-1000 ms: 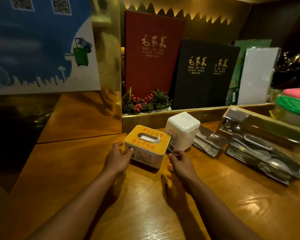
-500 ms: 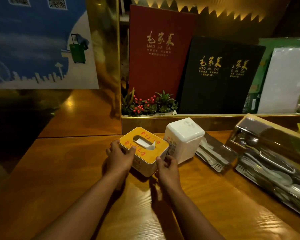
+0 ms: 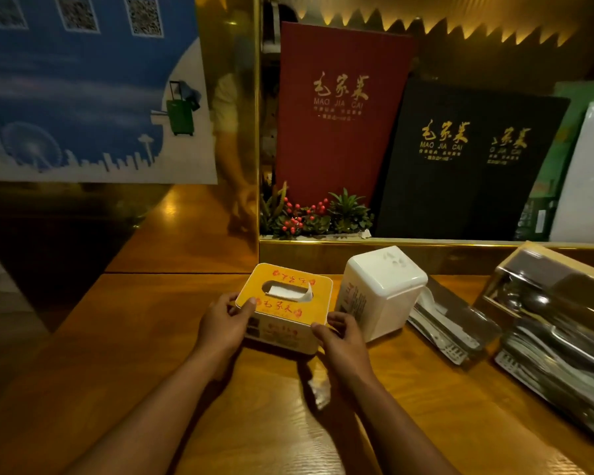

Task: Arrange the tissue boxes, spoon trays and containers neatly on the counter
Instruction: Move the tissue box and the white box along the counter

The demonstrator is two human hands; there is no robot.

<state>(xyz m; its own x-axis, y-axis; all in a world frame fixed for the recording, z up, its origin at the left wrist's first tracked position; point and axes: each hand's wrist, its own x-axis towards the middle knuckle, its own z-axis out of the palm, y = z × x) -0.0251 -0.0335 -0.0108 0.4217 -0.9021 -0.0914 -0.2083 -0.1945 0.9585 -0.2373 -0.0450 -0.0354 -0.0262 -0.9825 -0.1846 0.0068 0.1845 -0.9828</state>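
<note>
A yellow-topped tissue box point(image 3: 285, 296) with red characters sits on the wooden counter point(image 3: 220, 423), a tissue showing in its slot. My left hand point(image 3: 225, 322) grips its near left corner, thumb on the lid. My right hand point(image 3: 340, 337) holds its near right corner. Just to the right stands a white square container point(image 3: 383, 291), close to the box. Beyond it lies a small clear spoon tray point(image 3: 450, 320), and a larger clear-lidded spoon tray point(image 3: 559, 323) lies at the far right.
A gold ledge point(image 3: 426, 243) runs behind the items, with a small plant with red berries point(image 3: 309, 217), a red menu point(image 3: 340, 111) and black menus point(image 3: 460, 159) leaning behind it. A blue poster point(image 3: 83, 90) hangs on the left wall.
Both hands have closed on the tissue box's near corners and turned it squarer to the counter. The view has shifted left, so the lidded tubs at the right have left the frame.
</note>
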